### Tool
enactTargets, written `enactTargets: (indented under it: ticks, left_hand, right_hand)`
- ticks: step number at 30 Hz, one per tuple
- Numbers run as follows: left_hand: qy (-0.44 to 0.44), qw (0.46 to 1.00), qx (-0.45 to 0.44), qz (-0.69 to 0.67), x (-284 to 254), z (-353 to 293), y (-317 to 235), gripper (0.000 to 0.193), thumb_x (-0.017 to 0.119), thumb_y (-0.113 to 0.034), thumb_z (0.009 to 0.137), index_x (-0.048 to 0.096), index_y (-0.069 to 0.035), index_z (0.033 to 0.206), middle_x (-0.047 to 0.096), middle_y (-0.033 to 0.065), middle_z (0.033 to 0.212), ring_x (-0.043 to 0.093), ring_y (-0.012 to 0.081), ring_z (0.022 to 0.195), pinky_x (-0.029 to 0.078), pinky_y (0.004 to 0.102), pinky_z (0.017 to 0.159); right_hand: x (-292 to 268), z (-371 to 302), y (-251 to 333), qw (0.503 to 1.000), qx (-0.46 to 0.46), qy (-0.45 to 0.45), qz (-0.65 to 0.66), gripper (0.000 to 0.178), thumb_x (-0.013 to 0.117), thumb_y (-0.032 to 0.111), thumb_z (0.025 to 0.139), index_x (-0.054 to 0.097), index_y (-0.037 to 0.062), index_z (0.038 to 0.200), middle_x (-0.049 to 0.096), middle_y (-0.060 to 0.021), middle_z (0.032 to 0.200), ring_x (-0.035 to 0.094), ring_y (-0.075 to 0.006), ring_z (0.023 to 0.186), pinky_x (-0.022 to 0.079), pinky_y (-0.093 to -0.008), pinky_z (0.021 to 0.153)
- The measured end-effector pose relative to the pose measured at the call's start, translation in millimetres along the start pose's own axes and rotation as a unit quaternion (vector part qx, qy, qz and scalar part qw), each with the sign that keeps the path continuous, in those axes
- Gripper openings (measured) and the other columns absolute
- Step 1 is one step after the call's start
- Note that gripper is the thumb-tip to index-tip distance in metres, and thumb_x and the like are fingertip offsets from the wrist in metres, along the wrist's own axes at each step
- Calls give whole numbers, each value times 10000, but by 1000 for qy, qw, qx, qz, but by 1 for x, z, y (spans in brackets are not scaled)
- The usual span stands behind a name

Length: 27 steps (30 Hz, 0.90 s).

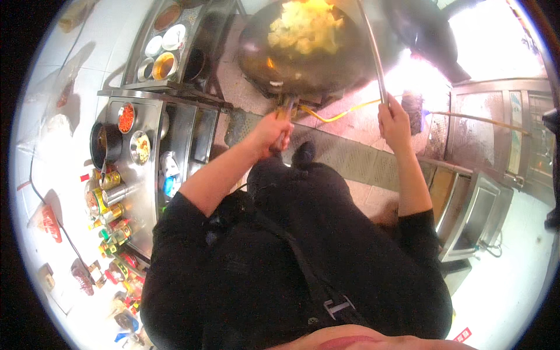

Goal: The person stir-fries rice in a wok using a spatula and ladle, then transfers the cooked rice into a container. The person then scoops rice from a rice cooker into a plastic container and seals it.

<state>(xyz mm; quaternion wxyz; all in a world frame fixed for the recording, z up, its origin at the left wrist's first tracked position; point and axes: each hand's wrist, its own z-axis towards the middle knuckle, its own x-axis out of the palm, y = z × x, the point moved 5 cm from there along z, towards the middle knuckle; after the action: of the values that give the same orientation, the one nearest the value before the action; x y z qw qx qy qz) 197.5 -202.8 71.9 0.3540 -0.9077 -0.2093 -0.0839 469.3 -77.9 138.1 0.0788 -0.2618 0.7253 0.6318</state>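
Note:
My left hand (273, 133) is closed around the handle (286, 111) of a large dark wok (294, 70) in front of me. Pale yellow chopped food (306, 26) is heaped toward the wok's far side, brightly lit at its top; I cannot tell what it is. In my right hand (395, 123), the fingers wrap the lower end of a long metal utensil handle (373, 49). This handle rises past the wok's right side, and its working end lies beyond the upper edge of the view.
Another dark wok (423, 29) sits at the upper right by a bright glare. A yellow hose (332, 118) runs below the woks, near a dark brush (415, 111). At left, a steel counter (140, 219) bears a bowl of chopped red pieces (126, 118), a black pot (100, 149) and several bottles.

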Motion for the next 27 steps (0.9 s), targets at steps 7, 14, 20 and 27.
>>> enactTargets:
  ticks: [7, 14, 20, 27]
  left_hand:
    - [86, 994, 13, -61, 9, 46, -22, 198, 587, -165, 886, 542, -74, 715, 528, 55, 586, 493, 192, 438, 421, 351, 421]
    - [67, 997, 4, 34, 28, 5, -38, 303, 530, -248, 938, 521, -100, 674, 501, 39, 539, 520, 154, 480, 426, 283, 421]
    - [105, 993, 17, 44, 15, 64, -39, 200, 601, -156, 903, 531, -83, 731, 551, 29, 625, 506, 148, 475, 450, 289, 456]
    - [88, 992, 90, -2, -18, 81, 9, 187, 584, -155, 926, 535, -73, 766, 539, 21, 649, 534, 156, 521, 461, 310, 468]
  right_hand:
    - [4, -15, 2, 993, -8, 79, 85, 363, 543, 169, 996, 563, 79, 1347, 479, 38, 597, 438, -47, 456, 355, -224, 399]
    - [-13, -39, 19, 997, 24, 67, 22, 327, 522, 186, 1003, 576, 83, 1308, 474, 39, 615, 456, -51, 490, 377, -229, 433]
    - [7, -36, 21, 997, 24, 66, 33, 273, 487, 214, 1024, 584, 54, 1224, 456, 37, 599, 423, -65, 443, 356, -242, 395]
    - [50, -19, -14, 993, 35, 42, 106, 281, 476, 265, 1027, 584, 29, 1133, 496, 10, 618, 446, -95, 434, 366, -265, 380]
